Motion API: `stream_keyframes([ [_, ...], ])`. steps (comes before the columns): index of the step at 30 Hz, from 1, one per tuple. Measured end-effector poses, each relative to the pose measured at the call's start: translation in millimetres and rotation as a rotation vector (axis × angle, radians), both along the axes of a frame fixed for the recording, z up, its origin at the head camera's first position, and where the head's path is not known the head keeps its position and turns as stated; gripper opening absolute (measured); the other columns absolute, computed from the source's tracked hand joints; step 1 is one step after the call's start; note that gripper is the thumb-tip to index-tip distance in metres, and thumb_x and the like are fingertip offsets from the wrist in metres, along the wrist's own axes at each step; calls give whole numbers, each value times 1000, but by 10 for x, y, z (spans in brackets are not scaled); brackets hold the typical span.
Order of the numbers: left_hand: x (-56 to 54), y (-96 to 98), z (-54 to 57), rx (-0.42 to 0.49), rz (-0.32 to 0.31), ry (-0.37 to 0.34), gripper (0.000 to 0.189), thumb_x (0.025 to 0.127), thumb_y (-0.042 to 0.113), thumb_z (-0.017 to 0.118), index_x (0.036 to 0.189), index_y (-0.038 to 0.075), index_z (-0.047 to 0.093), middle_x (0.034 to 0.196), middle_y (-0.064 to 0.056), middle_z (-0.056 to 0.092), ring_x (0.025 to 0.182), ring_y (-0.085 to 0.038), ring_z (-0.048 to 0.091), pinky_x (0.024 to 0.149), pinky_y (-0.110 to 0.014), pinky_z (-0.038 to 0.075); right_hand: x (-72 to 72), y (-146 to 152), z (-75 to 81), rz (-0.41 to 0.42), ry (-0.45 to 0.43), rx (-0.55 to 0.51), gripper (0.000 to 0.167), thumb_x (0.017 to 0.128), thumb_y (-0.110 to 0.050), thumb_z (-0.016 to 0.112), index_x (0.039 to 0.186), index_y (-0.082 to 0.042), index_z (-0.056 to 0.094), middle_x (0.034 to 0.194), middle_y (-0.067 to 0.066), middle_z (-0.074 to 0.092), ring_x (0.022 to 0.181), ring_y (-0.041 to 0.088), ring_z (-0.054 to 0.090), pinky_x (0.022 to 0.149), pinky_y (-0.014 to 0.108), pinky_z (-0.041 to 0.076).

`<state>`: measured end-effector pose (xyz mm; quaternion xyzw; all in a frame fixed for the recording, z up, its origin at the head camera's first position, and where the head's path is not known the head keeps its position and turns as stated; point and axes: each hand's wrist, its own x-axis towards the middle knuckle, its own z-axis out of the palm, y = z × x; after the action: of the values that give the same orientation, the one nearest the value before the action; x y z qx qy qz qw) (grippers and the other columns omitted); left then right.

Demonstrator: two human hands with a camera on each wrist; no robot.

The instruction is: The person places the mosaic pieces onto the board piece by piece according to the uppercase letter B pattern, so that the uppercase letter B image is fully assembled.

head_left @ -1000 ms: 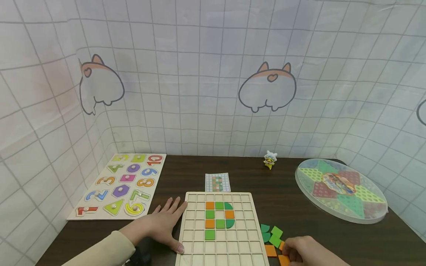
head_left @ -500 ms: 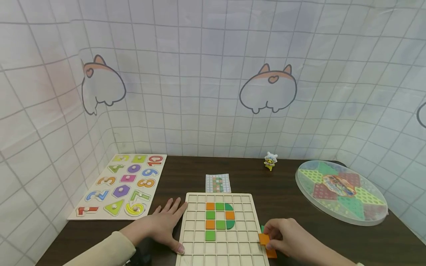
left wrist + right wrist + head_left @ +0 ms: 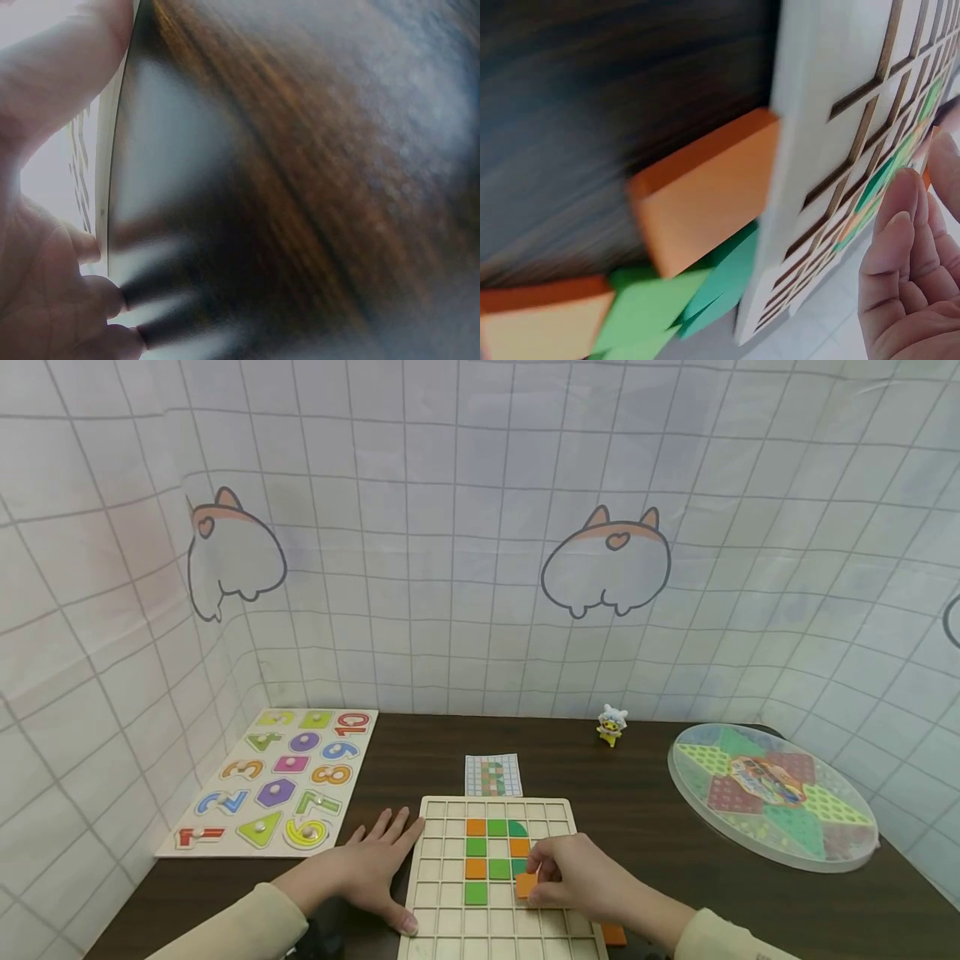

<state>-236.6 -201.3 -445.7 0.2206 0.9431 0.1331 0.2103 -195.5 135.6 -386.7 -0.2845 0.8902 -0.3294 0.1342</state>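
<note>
In the head view, a wooden grid board lies on the dark table with orange, light green and dark green tiles set in its cells. My right hand is over the board's right half and pinches an orange square tile, just below a dark green rounded tile that it partly covers. Along the board's left edge my left hand rests with fingers spread, thumb on the frame near the lower left. The right wrist view shows curled fingers close over the board.
Loose orange and green tiles lie beside the board's right edge. A printed pattern card sits behind the board. A number puzzle is at left, a round game board at right, a small figurine at the back.
My right hand has picked up an orange tile from the loose pile at the right and carried it left and up over the board. The left hand stays at the board's edge.
</note>
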Motion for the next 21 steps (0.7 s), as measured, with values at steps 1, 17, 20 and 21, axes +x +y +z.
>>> stream_keyframes([
  [1,0,0,-2,1,-1,0,143,58,91,70,167,21,9,172,-20,5,158,-46,2,117,-75,13,-1,-33,-4,5,1,3,17,86,-13,83,94,-7,70,73,-7,62,63,2,51,60,21,45],
  [17,26,0,4,9,-3,24,144,57,91,71,166,19,11,172,-21,7,158,-48,3,117,-76,13,37,-339,-62,3,75,23,19,78,-8,88,84,-8,70,66,-8,61,61,0,50,62,22,45],
  [20,22,3,6,7,-2,23,144,57,91,71,166,19,11,172,-21,7,158,-48,3,117,-76,13,46,-365,-79,-8,95,25,19,77,-6,87,81,-8,69,64,-9,59,60,-1,49,61,21,45],
  [21,21,5,8,6,-2,21,144,57,91,71,166,19,10,172,-21,7,158,-48,3,117,-76,12,48,-372,-81,-12,101,27,19,76,-6,87,81,-8,69,64,-9,59,59,-1,49,60,21,45],
])
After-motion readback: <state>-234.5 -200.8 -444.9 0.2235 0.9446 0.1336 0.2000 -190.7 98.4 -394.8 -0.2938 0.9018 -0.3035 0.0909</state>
